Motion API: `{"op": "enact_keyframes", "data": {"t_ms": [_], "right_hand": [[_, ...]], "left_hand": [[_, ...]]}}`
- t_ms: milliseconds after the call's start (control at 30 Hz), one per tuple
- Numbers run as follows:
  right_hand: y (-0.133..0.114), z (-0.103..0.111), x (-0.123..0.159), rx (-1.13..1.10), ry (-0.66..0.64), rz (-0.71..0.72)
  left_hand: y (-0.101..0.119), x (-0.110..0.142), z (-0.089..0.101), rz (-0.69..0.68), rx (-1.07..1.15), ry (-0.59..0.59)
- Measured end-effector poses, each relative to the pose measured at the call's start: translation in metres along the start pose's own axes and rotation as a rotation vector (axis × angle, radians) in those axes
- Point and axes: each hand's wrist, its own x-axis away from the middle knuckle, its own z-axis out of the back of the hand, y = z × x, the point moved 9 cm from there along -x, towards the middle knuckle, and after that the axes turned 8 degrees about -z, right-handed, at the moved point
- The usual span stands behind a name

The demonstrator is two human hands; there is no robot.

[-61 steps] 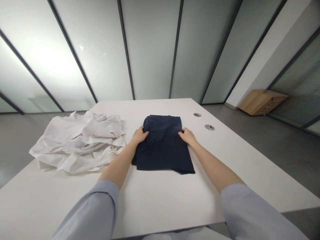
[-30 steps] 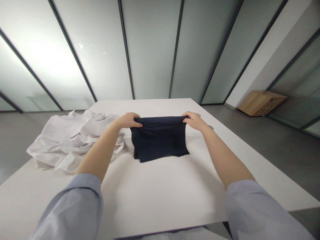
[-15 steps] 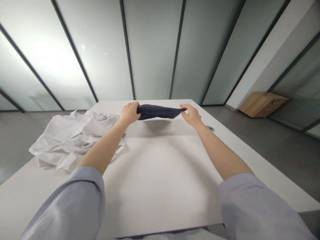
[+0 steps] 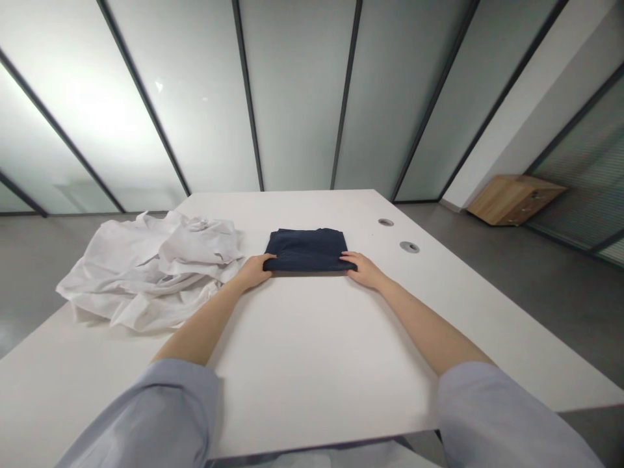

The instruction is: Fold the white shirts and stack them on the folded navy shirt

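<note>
The left hand (image 4: pixel 254 272) and right hand (image 4: pixel 363 270) grasp the near corners of a folded navy garment (image 4: pixel 308 251), lying between them on the white table (image 4: pixel 322 364). Its inner layers are hidden, so its kind is unclear. Left of the grip, crumpled white cloth (image 4: pixel 146 273) obscures its own shape. Both rolled sleeves (image 4: pixel 160 409) are cut off below.

Left hand (image 4: pixel 254 272) and right hand (image 4: pixel 363 270) gripping near corners of folded navy cloth (image 4: pixel 307 252) on table (image 4: pixel 322 364); crumpled white fabric (image 4: pixel 151 273) at left.
</note>
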Motion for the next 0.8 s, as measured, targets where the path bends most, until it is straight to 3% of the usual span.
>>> {"op": "enact_keyframes", "data": {"t_ms": [200, 267, 367, 467, 667, 800], "right_hand": [[0.021, 0.002, 0.004, -0.094, -0.034, -0.267], [0.015, 0.004, 0.004, -0.106, -0.028, -0.208], [-0.003, 0.001, 0.003, -0.122, -0.064, -0.019], [-0.007, -0.001, 0.002, -0.170, -0.063, 0.010], [0.017, 0.001, 0.000, -0.287, 0.026, -0.276], [0.022, -0.001, -0.006, -0.331, 0.072, -0.309]], "left_hand": [[-0.020, 0.007, 0.018, 0.194, 0.331, 0.198], [-0.018, 0.007, 0.015, 0.180, 0.371, 0.158], [-0.002, 0.005, 0.010, 0.013, 0.365, 0.083], [0.001, 0.003, 0.010, -0.046, 0.361, 0.115], [-0.024, 0.004, 0.005, 0.187, 0.475, 0.202], [-0.028, 0.000, 0.008, 0.231, 0.445, 0.248]]}}
